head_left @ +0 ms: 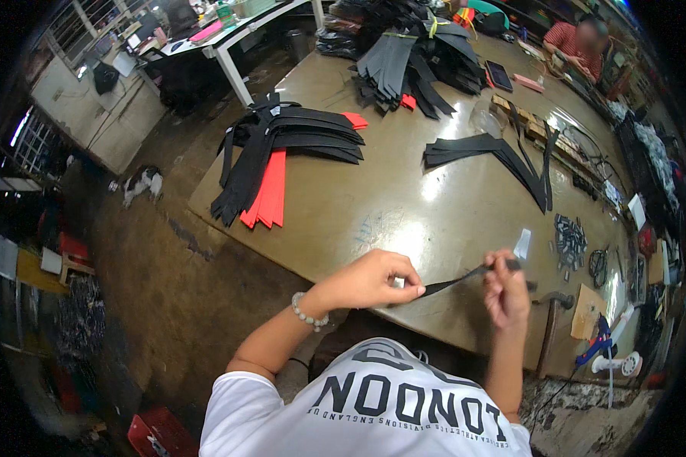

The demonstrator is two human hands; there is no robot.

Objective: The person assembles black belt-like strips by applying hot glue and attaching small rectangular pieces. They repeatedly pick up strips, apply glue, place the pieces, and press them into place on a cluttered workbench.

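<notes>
A narrow black strap (455, 282) stretches between my two hands above the table's near edge. My left hand (377, 279) pinches its left end between thumb and fingertips. My right hand (505, 291) is closed around the other end, slightly smeared by motion, and a dark bit pokes out beside its fingers. Close to my right hand are a hammer (555, 301) at the table edge and a small pale strip (522, 244). More black straps (495, 148) lie bent on the table beyond my hands.
Bundled black and red straps (297, 137) lie at the left table edge, with a larger strap pile (411, 61) farther back. On the right are small metal pieces (569, 242), blue-handled pliers (598, 341) and a white spool (625, 364). Another person (575, 49) sits at the far right.
</notes>
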